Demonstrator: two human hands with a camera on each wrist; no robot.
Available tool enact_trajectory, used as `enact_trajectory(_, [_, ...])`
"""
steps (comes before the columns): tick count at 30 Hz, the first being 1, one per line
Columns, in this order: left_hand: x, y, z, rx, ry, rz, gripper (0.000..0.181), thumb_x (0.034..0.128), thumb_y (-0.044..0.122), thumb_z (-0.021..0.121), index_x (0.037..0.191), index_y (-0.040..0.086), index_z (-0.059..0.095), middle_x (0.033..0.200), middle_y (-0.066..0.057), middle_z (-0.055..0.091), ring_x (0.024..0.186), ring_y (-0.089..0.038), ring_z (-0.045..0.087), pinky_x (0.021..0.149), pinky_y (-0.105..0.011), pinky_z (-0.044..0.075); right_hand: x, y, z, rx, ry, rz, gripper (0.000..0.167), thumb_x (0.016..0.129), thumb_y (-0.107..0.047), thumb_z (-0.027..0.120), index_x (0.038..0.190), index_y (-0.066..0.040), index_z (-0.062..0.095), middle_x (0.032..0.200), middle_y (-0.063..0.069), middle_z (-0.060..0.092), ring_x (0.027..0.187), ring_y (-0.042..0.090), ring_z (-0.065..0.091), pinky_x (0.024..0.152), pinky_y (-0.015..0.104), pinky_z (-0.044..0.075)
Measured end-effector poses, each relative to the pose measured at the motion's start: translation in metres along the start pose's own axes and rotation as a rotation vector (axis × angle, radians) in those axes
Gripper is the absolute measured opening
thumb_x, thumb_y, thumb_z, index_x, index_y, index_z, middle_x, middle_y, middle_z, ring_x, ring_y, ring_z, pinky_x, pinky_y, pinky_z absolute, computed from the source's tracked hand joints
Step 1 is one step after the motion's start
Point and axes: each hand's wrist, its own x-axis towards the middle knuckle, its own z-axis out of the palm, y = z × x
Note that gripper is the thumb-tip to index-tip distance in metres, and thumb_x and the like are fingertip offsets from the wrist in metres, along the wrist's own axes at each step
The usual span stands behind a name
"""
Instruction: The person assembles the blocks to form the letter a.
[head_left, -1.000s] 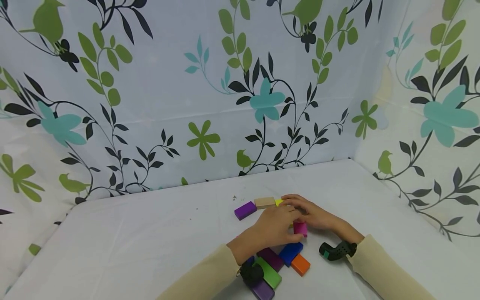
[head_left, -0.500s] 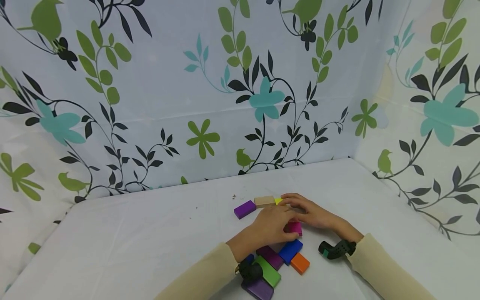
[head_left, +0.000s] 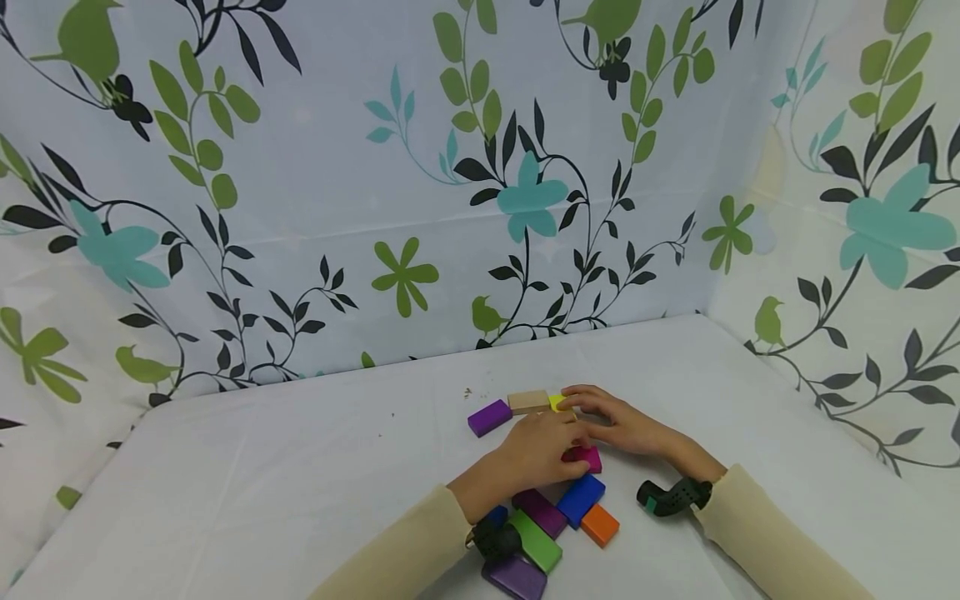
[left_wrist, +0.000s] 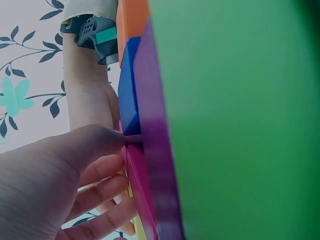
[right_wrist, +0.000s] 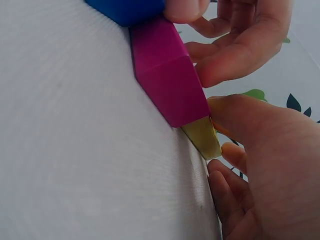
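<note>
A pink block (head_left: 591,459) lies between the blue block (head_left: 582,499) and a yellow block (right_wrist: 204,139), all flat on the white table. My left hand (head_left: 534,454) grips the pink block, its thumb at the near end and its fingers along the far edge. Beyond it, my right hand (head_left: 626,425) holds the yellow block between thumb and curled fingers, close to the pink block's far end. In the head view the hands overlap and hide most of the yellow block. A bright yellow block (head_left: 557,402) peeks out at my right fingertips.
Farther along the curve are a wooden block (head_left: 528,402) and a purple block (head_left: 490,418). Nearer me lie orange (head_left: 601,525), dark purple (head_left: 540,512), green (head_left: 536,540) and violet (head_left: 516,577) blocks, partly under my left wrist. A patterned cloth (head_left: 315,192) hangs behind.
My left hand has shifted slightly left with the pink block, which now sits closer in line with the blue one. The right hand has stayed almost still.
</note>
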Motion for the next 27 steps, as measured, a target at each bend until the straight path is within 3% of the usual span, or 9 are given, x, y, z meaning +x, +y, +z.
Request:
enact_trajectory(4, [-0.002,-0.002,0.0,-0.004,-0.007,0.003,0.024,0.0918,0.036,0.067,0.109,0.02,0.071,0.097,0.006,0.06,0.078,-0.005,0.05,0.068,-0.016,0.041,0.001,0.0,0.0,-0.006,0.001,0.016,0.035,0.099,-0.01,0.055,0.132,-0.001,0.054,0.147,0.024,0.037,0.134,0.045,0.036,0.104,0.058,0.033])
enact_trajectory(11, [-0.006,-0.003,0.0,0.012,-0.028,0.004,0.025,0.0914,0.035,0.067,0.11,0.02,0.071,0.106,0.006,0.063,0.089,-0.005,0.055,0.079,-0.021,0.046,0.001,-0.001,0.0,-0.01,0.01,0.027,0.034,0.099,-0.011,0.055,0.131,-0.001,0.056,0.147,0.024,0.037,0.133,0.045,0.038,0.104,0.057,0.034])
enact_trajectory(19, [-0.01,-0.004,-0.001,0.019,-0.024,0.009,0.026,0.0908,0.036,0.068,0.112,0.022,0.07,0.108,0.006,0.063,0.089,-0.004,0.055,0.078,-0.02,0.045,-0.001,-0.004,0.0,-0.018,0.024,0.04,0.034,0.099,-0.015,0.056,0.131,-0.004,0.057,0.146,0.022,0.039,0.133,0.044,0.038,0.104,0.059,0.035])
enact_trajectory(27, [-0.015,-0.01,-0.003,-0.066,-0.076,0.017,0.032,0.0894,0.033,0.07,0.12,0.022,0.066,0.12,0.003,0.059,0.098,-0.006,0.054,0.085,-0.025,0.046,0.001,-0.004,0.002,-0.011,0.019,0.063,0.034,0.099,-0.017,0.057,0.131,-0.006,0.057,0.147,0.019,0.039,0.134,0.042,0.038,0.105,0.058,0.035])
